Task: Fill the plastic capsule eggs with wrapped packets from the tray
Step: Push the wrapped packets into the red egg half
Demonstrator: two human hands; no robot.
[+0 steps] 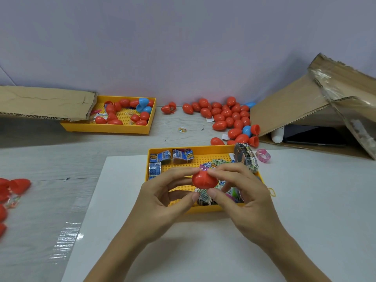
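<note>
Red plastic capsule egg point(204, 179) is lying crosswise between both hands above the yellow plastic packet tray point(203, 209); left hand point(162, 197) and right hand point(241, 192) are pinching opposite ends equally

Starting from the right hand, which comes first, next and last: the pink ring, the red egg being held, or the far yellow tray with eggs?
1. Red egg: pinched by the right hand itself, with the left hand too.
2. Pink ring: just right of the near tray.
3. Far yellow tray: back left, near the wall.
</note>
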